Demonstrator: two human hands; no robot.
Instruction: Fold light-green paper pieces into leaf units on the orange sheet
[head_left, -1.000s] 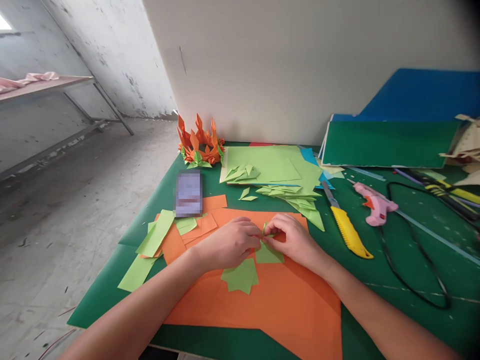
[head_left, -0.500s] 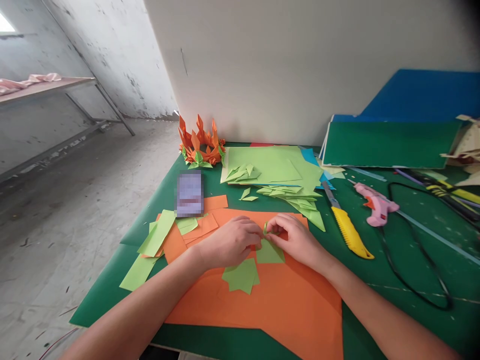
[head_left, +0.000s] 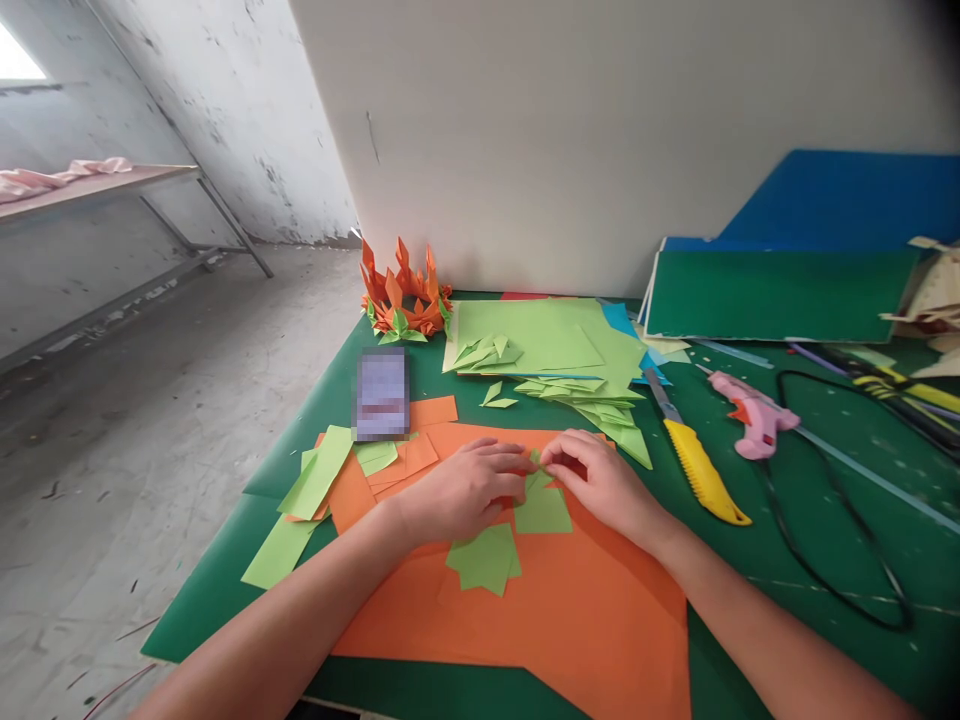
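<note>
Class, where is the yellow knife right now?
In the head view, the yellow knife lies on the green table, right of the right hand, between the orange paper and the pink glue gun.

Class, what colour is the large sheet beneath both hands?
Orange: the sheet shows best in the head view.

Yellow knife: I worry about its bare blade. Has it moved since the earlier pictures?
No: the yellow knife lies in the same place on the green table, left of the pink glue gun.
</note>
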